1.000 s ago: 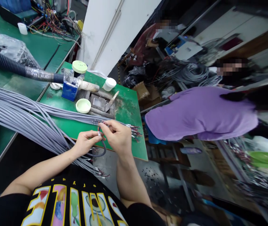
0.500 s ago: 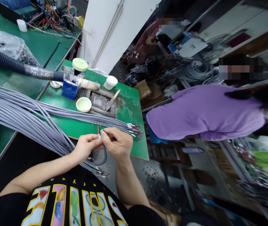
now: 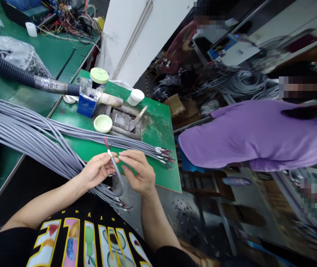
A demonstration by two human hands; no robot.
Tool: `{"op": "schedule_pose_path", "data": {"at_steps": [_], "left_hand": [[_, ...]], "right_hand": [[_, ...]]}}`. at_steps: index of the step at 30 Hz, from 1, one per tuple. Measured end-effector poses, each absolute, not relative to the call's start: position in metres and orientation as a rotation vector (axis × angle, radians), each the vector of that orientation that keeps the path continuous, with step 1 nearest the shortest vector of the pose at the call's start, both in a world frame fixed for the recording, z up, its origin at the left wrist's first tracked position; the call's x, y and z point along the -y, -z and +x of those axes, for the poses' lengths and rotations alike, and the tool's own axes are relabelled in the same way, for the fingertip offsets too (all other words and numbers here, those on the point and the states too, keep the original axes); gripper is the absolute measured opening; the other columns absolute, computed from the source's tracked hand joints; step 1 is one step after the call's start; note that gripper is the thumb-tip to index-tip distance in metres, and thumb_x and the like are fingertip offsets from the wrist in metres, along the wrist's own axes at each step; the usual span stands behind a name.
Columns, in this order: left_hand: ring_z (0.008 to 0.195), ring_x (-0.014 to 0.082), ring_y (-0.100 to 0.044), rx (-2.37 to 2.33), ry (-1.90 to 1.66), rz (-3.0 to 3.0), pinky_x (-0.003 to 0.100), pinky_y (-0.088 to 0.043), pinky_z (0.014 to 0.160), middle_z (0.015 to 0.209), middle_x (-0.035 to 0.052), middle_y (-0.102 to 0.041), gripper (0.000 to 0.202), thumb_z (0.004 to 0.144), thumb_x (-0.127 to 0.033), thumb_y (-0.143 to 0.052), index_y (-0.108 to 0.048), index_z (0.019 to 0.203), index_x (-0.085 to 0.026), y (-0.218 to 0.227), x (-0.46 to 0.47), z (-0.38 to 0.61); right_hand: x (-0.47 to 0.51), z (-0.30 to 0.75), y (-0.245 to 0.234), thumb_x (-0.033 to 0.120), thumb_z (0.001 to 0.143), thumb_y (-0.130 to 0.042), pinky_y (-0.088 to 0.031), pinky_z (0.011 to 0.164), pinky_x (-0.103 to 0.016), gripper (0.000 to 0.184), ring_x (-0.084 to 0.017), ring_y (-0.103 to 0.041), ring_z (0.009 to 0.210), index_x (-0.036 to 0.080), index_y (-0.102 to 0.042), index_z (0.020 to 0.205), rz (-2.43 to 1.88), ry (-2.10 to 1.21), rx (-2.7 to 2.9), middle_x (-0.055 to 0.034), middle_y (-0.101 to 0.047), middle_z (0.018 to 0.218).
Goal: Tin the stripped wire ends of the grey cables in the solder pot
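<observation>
A grey cable (image 3: 117, 171) curves up in front of me, its stripped end showing red and dark wires (image 3: 106, 143) above a white band. My left hand (image 3: 98, 170) pinches it just below that band, between thumb and fingers. Close on its right, my right hand (image 3: 138, 171) has its fingers apart and holds nothing; the fingertips are near the cable. Behind both hands lies a long bundle of grey cables (image 3: 91, 138) with stripped ends at the right. A second bundle (image 3: 49, 154) runs beneath my left forearm, its ends hanging near my shirt.
On the green table (image 3: 161, 118) sit a solder pot (image 3: 121, 119) with a scraper (image 3: 138, 118) across it, a pale green dish (image 3: 103, 123), a white cup (image 3: 135, 97) and a blue block (image 3: 86, 105) under a black hose (image 3: 10, 70). A person in purple (image 3: 253, 133) is at the right.
My right hand has let go of the wires and opened, moving slightly off the cable. The stripped end now leans left and shows fully in my left hand. The view has shifted slightly.
</observation>
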State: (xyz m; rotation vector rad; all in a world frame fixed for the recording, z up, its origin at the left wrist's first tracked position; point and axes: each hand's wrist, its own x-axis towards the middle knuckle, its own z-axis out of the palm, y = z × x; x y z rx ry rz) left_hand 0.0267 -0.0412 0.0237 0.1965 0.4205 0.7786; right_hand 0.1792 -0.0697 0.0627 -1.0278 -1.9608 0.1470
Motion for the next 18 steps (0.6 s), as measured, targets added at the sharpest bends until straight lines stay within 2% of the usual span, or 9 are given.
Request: {"op": "schedule_pose_path", "data": {"at_steps": [3, 7, 11, 14, 18], "left_hand": [[0.061, 0.0101, -0.064, -0.393, -0.802, 0.165, 0.019, -0.052, 0.058, 0.067, 0.0008, -0.068, 0.027, 0.064, -0.025, -0.083, -0.067, 0.082, -0.012, -0.028, 0.04, 0.027], [0.055, 0.008, -0.058, -0.414, -0.846, 0.246, 0.019, -0.048, 0.057, 0.062, -0.001, -0.065, 0.03, 0.06, -0.033, -0.085, -0.067, 0.073, -0.013, -0.035, 0.04, 0.027], [0.069, 0.0134, -0.065, -0.561, -1.034, 0.681, 0.025, -0.05, 0.069, 0.073, 0.0043, -0.071, 0.035, 0.072, -0.044, -0.075, -0.071, 0.09, -0.015, -0.04, 0.041, 0.016], [0.076, 0.0155, -0.064, -0.642, -1.332, 1.101, 0.027, -0.049, 0.071, 0.078, 0.0061, -0.073, 0.023, 0.082, -0.035, -0.066, -0.071, 0.095, -0.017, -0.041, 0.045, 0.003], [0.067, 0.0149, -0.061, -0.65, -1.571, 1.528, 0.028, -0.048, 0.065, 0.068, 0.004, -0.071, 0.013, 0.086, -0.023, -0.059, -0.071, 0.088, -0.019, -0.036, 0.044, -0.007]], "right_hand": [[0.066, 0.174, -0.055, 0.014, 0.084, -0.058, -0.053, 0.088, -0.046, 0.04, -0.025, -0.06, 0.109, 0.029, -0.06, 0.121, -0.965, -0.114, 2.036, -0.0082, -0.067, 0.114], [0.058, 0.168, -0.047, 0.017, 0.086, -0.059, -0.053, 0.089, -0.044, 0.037, -0.025, -0.059, 0.113, 0.03, -0.062, 0.121, -0.888, -0.101, 1.999, -0.0071, -0.07, 0.112], [0.042, 0.17, -0.051, 0.019, 0.088, -0.057, -0.054, 0.085, -0.041, 0.026, -0.022, -0.065, 0.101, 0.027, -0.066, 0.112, -0.967, -0.145, 1.787, -0.0056, -0.073, 0.102], [0.022, 0.175, -0.058, 0.023, 0.09, -0.056, -0.056, 0.079, -0.038, 0.016, -0.02, -0.068, 0.087, 0.025, -0.069, 0.099, -1.113, -0.208, 1.6, -0.0044, -0.074, 0.092], [-0.012, 0.181, -0.065, 0.031, 0.088, -0.058, -0.057, 0.07, -0.033, 0.015, -0.019, -0.07, 0.074, 0.021, -0.068, 0.089, -1.194, -0.335, 1.48, -0.0034, -0.074, 0.078]]}}
